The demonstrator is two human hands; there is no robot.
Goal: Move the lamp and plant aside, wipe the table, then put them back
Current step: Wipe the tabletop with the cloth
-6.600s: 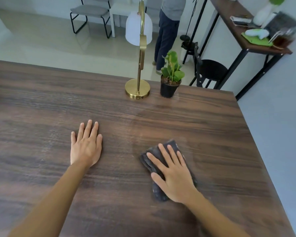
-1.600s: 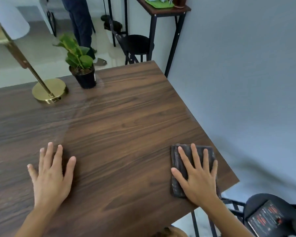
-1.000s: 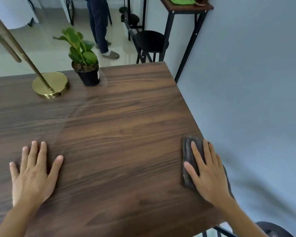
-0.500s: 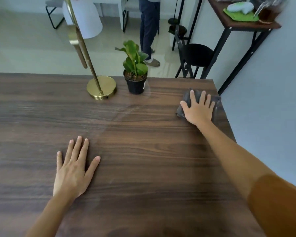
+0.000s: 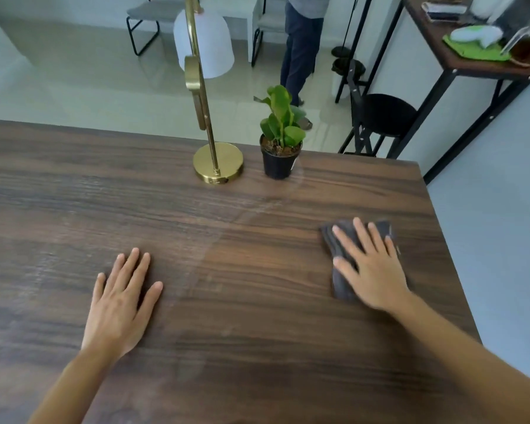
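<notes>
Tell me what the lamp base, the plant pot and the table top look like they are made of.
Lamp base: likely brass-coloured metal, polished; it shines and reflects.
Plant pot: probably black plastic, with a dull, smooth wall.
Table top: dark brown wood grain, matte; solid wood or laminate cannot be told.

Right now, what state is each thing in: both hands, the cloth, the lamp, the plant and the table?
Left hand: open, flat on the table, holding nothing.
Right hand: open, palm pressed on the cloth.
Cloth: folded, flat on the table near its right edge.
Lamp: upright at the far edge.
Plant: upright in its pot, right of the lamp, apart from it.
Table: faint wipe streaks across the middle.
</notes>
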